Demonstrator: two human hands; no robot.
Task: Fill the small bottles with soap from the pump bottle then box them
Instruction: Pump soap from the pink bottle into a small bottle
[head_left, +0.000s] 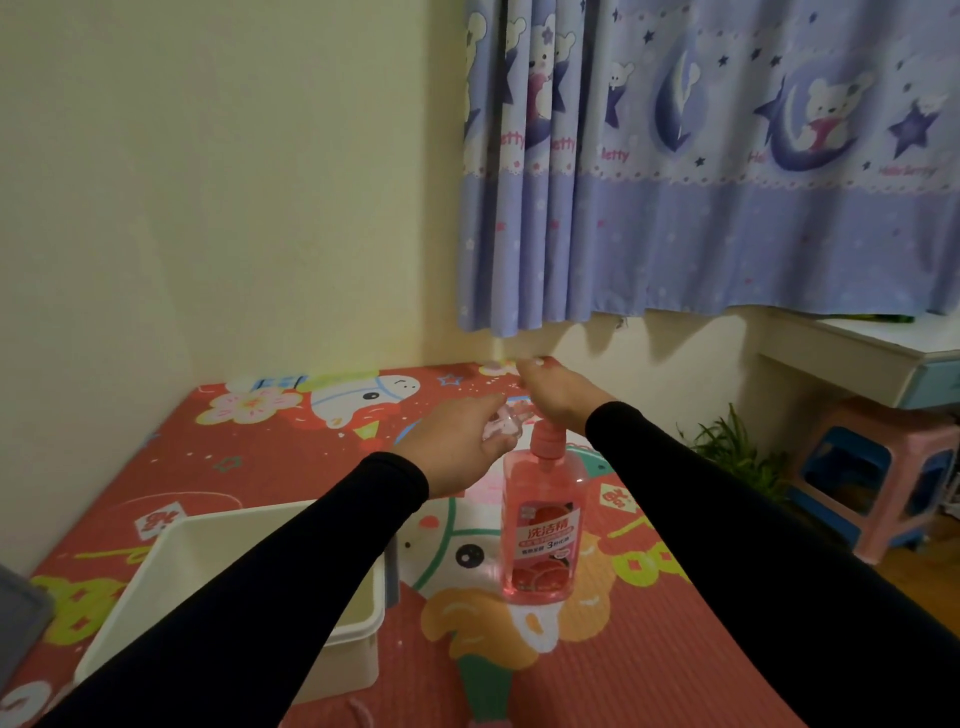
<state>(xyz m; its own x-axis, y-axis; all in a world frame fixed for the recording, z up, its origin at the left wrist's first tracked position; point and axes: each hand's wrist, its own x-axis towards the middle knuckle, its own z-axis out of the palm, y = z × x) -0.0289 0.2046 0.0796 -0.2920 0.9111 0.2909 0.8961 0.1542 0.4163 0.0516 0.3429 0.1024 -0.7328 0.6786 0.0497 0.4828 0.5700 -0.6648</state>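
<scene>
1. My right hand (553, 397) presses flat on the pump bottle (543, 525), standing mid-bench (649, 649).
2. My left hand (462, 441) grips a small bottle (501, 427) at the spout.
3. Misaligned mouth probably means soap spills; white box (249, 587) waits nearby.

Pump bottle (540, 525), pink, standing near the middle of the play mat (649, 649): its label (545, 540) reads "洗洁精" in big white chars; a smaller line below has a large "3", rest too small to read. Curtain (701, 156), blue w/ bear print: pink script "Hello Betty" at far right, repeated further left but cut off by folds ("etty", "Hel"). Red tags printed on the mat carry chars, too blurred to read.
</scene>
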